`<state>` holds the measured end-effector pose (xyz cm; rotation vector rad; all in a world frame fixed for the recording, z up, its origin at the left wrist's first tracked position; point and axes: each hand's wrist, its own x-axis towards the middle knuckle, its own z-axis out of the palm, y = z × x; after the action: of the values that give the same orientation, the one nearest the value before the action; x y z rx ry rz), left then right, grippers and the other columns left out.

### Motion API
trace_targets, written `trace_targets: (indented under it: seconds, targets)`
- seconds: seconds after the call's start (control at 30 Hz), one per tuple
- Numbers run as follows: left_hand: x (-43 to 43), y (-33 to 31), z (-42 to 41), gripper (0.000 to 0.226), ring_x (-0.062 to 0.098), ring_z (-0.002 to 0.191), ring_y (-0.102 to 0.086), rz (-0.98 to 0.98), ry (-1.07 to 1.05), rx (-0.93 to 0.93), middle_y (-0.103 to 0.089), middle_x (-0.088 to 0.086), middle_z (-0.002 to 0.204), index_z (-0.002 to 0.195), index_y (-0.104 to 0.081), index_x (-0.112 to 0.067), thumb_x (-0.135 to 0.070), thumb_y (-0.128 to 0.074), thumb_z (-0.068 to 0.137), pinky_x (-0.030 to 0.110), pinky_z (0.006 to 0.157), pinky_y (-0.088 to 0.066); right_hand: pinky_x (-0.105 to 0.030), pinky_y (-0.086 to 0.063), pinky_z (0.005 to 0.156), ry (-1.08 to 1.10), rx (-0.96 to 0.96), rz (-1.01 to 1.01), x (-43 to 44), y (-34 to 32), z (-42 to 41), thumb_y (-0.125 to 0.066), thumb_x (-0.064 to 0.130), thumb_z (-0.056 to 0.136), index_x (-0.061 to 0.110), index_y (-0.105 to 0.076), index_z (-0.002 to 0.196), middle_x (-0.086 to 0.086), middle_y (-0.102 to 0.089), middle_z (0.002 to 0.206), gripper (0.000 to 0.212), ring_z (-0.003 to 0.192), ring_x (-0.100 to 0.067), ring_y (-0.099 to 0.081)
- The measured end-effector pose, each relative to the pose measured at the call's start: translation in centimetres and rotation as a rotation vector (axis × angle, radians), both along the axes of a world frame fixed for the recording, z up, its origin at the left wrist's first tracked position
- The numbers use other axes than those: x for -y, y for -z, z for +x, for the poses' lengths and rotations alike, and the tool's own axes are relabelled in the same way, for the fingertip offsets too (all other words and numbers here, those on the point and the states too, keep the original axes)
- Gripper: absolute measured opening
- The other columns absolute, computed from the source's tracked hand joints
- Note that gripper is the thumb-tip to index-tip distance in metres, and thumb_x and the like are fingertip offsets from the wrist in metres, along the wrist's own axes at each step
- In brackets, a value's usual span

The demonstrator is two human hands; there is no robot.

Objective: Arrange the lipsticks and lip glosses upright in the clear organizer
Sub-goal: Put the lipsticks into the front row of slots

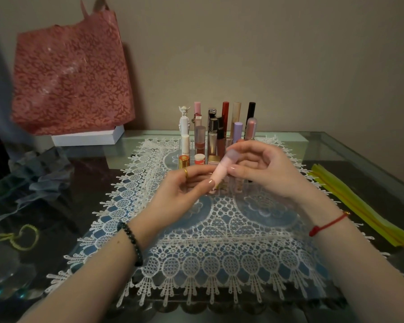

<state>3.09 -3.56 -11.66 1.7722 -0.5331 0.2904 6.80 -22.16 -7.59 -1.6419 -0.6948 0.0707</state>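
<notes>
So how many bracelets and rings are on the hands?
Bracelets: 2, a black bead bracelet on the left wrist and a red string bracelet on the right wrist
Rings: 1, a gold ring on the left hand
Total: 3 that show. The left hand and the right hand both hold the pink tube.

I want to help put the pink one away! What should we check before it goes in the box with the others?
1. Pink tube held firmly: ok, left hand and right hand both grip it.
2. Cap on: ok, a pale cap covers its upper end.
3. Tube upright: not ok, it is tilted.
4. Free slot in the clear organizer: cannot tell, the hands hide the front.
5. Other lipsticks standing: ok, the visible ones are upright.
</notes>
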Motion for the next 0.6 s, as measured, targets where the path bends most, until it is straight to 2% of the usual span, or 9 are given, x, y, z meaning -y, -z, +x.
trace_targets:
  seconds: [0.07, 0.17, 0.23, 0.3, 0.37, 0.47, 0.53, 0.6]
  targets:
    - [0.1, 0.0, 0.1, 0.034, 0.018, 0.092, -0.067, -0.038, 0.020, -0.003, -0.069, -0.001, 0.103, 0.108, -0.060, -0.020, -0.022, -0.060, 0.074, 0.028, 0.083, -0.053, -0.017, -0.052, 0.068, 0.003, -0.009, 0.008, 0.1, 0.0, 0.0, -0.070, 0.020, 0.057, 0.023, -0.062, 0.092, 0.007, -0.069, 0.082, 0.036, 0.078, -0.008, -0.066]
    - [0.1, -0.2, 0.0, 0.032, 0.012, 0.095, -0.066, -0.039, -0.005, 0.049, -0.069, -0.010, 0.102, 0.107, -0.060, -0.022, -0.022, -0.060, 0.075, 0.023, 0.082, -0.052, -0.015, -0.051, 0.068, 0.058, 0.016, 0.034, 0.1, -0.1, 0.0, -0.072, 0.016, 0.063, 0.022, -0.061, 0.093, 0.007, -0.067, 0.084, 0.032, 0.079, -0.007, -0.066]
    - [-0.2, -0.4, -0.1, 0.029, 0.005, 0.096, -0.064, 0.000, -0.124, 0.145, -0.066, -0.014, 0.102, 0.106, -0.059, -0.029, -0.027, -0.060, 0.077, 0.021, 0.085, -0.051, -0.014, -0.051, 0.067, 0.155, 0.032, 0.112, 0.5, -0.3, 0.2, -0.070, 0.010, 0.069, 0.023, -0.060, 0.090, 0.009, -0.068, 0.082, 0.026, 0.080, -0.007, -0.066]
    - [-0.7, -0.7, 0.0, 0.029, -0.003, 0.095, -0.060, 0.051, -0.292, 0.274, -0.062, -0.020, 0.101, 0.104, -0.055, -0.037, -0.027, -0.059, 0.077, 0.013, 0.085, -0.047, -0.015, -0.052, 0.068, 0.258, 0.046, 0.232, 1.2, -0.8, 0.3, -0.068, 0.009, 0.072, 0.021, -0.060, 0.089, 0.011, -0.069, 0.080, 0.023, 0.081, -0.009, -0.067]
    - [-1.3, -0.9, 0.2, 0.031, -0.008, 0.096, -0.056, 0.082, -0.437, 0.368, -0.059, -0.021, 0.102, 0.107, -0.054, -0.034, -0.026, -0.059, 0.078, 0.006, 0.085, -0.041, -0.016, -0.053, 0.068, 0.347, 0.068, 0.316, 2.1, -1.2, 0.6, -0.068, 0.007, 0.073, 0.018, -0.060, 0.089, 0.011, -0.070, 0.081, 0.020, 0.079, -0.009, -0.068]
    - [-2.1, -0.8, 0.8, 0.044, -0.011, 0.100, -0.047, 0.139, -0.593, 0.377, -0.055, -0.016, 0.109, 0.117, -0.050, -0.028, -0.036, -0.061, 0.076, 0.002, 0.088, -0.033, -0.018, -0.053, 0.070, 0.472, 0.114, 0.284, 3.2, -1.3, 1.0, -0.071, 0.010, 0.073, 0.018, -0.061, 0.090, 0.005, -0.068, 0.086, 0.021, 0.077, -0.008, -0.067]
    - [-2.4, -0.5, 1.1, 0.060, -0.004, 0.109, -0.043, 0.178, -0.643, 0.299, -0.049, -0.013, 0.119, 0.125, -0.044, -0.028, -0.048, -0.060, 0.071, 0.008, 0.096, -0.031, -0.014, -0.052, 0.066, 0.546, 0.163, 0.184, 3.7, -1.1, 1.4, -0.072, 0.014, 0.072, 0.020, -0.061, 0.091, 0.004, -0.066, 0.087, 0.022, 0.074, -0.003, -0.065]
    - [-2.6, -0.2, 1.5, 0.080, 0.007, 0.121, -0.038, 0.239, -0.672, 0.191, -0.044, -0.007, 0.131, 0.132, -0.035, -0.027, -0.058, -0.059, 0.063, 0.029, 0.105, -0.033, -0.008, -0.048, 0.061, 0.590, 0.196, 0.079, 3.8, -0.7, 1.7, -0.073, 0.017, 0.072, 0.021, -0.061, 0.093, 0.006, -0.066, 0.087, 0.024, 0.070, 0.002, -0.063]
